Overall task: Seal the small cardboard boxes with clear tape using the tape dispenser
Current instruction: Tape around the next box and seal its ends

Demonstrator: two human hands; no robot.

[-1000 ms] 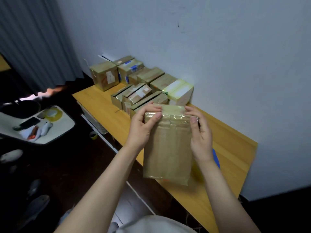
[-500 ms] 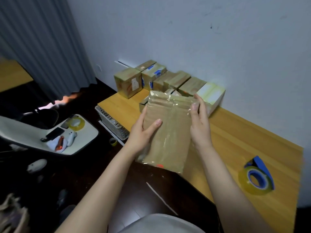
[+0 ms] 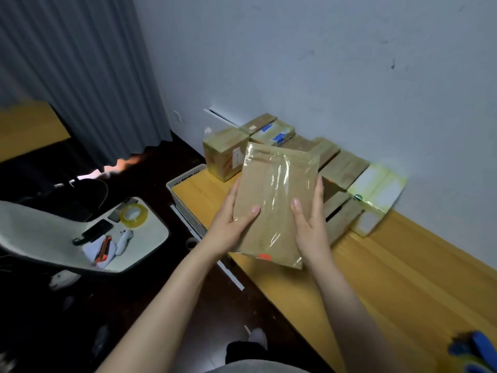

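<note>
Wooden table [image 3: 403, 286] against a pale wall [image 3: 322, 63] — left hand [image 3: 228, 227] and right hand [image 3: 312, 230] clasp a taped box [image 3: 274, 189].

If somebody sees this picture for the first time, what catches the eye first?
The flat cardboard box, shiny with clear tape, held up between the left hand and the right hand at the centre. Behind it, a cluster of taped boxes lies on the wooden table against the wall.

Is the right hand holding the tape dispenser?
No, the right hand grips the taped cardboard box; the tape dispenser lies apart on the table.
</note>
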